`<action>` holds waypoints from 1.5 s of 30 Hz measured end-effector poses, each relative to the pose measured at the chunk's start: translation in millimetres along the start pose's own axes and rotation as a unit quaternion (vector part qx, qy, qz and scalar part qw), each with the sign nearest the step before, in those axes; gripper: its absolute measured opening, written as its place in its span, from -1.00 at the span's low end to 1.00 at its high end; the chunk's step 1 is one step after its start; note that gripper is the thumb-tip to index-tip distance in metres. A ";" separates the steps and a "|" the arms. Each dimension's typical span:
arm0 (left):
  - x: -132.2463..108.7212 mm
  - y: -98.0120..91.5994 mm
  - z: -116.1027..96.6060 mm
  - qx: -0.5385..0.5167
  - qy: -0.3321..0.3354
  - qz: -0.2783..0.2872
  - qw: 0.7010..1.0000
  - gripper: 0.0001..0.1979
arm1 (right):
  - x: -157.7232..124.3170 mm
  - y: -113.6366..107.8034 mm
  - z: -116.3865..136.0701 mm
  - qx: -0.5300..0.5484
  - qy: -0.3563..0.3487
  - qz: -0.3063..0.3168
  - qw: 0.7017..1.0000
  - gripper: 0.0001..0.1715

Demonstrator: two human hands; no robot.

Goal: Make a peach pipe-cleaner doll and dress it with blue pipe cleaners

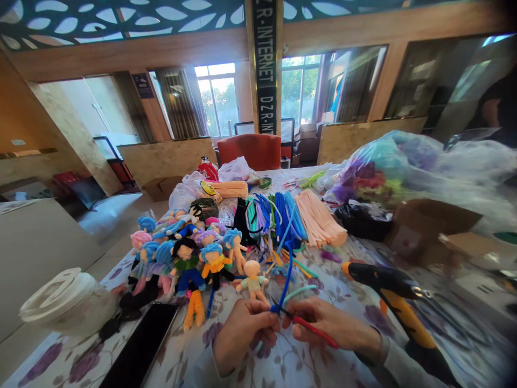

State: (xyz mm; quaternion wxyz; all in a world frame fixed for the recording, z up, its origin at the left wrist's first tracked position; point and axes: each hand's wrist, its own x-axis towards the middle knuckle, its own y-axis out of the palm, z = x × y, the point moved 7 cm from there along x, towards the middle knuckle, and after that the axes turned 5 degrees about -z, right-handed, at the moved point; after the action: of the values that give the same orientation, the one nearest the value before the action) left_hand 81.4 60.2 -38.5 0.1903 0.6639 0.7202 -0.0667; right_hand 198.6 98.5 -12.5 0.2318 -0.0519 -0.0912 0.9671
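Note:
A long blue pipe cleaner rises from between my hands, its lower end bent into a small bunch. My left hand pinches that end between thumb and fingers. Closed around a red-handled tool with thin dark tips, my right hand sits just right of it. The tips meet the blue pipe cleaner beside my left fingertips; whether the tool is scissors or pliers I cannot tell. Just beyond my hands lies a small doll with a bare peach head. A pale green pipe cleaner lies behind my right hand.
Several finished dolls are heaped at left. Bundles of blue and peach pipe cleaners lie behind. A black-and-orange glue gun stands at right, a phone and white lidded pot at left. Plastic bags fill the back right.

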 end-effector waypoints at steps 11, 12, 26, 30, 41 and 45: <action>-0.9 0.1 -4.7 0.051 0.006 -0.009 0.999 -0.78 | -0.6 -3.2 -6.1 -0.064 -0.002 -0.020 0.998 -0.79; -1.0 0.2 -5.1 0.053 0.007 -0.009 0.999 -0.78 | -0.8 -2.7 -5.8 -0.060 0.000 -0.017 0.998 -0.79; 0.1 -1.9 -1.8 0.030 0.012 -0.019 0.999 -0.81 | -1.3 -2.4 -21.7 0.022 0.074 -0.037 0.996 -0.79; 2.1 -3.3 6.3 0.028 0.000 -0.026 0.999 -0.78 | -2.2 -1.0 -22.9 -0.003 0.077 -0.040 0.996 -0.83; 11.3 -31.9 -4.7 -0.068 0.060 -0.122 0.988 -0.80 | -9.1 -22.1 -18.1 -0.149 0.083 -0.122 0.978 -0.70; 11.1 -39.2 -9.8 -0.122 0.077 -0.127 0.981 -0.81 | -8.2 -20.9 0.6 -0.384 0.007 -0.167 0.908 -0.95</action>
State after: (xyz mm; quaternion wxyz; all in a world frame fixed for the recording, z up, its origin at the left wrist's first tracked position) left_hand 40.6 69.6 -39.7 0.2034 0.5420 0.8139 0.0494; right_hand 215.0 112.9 -7.3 0.3530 -0.1281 -0.4613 0.8038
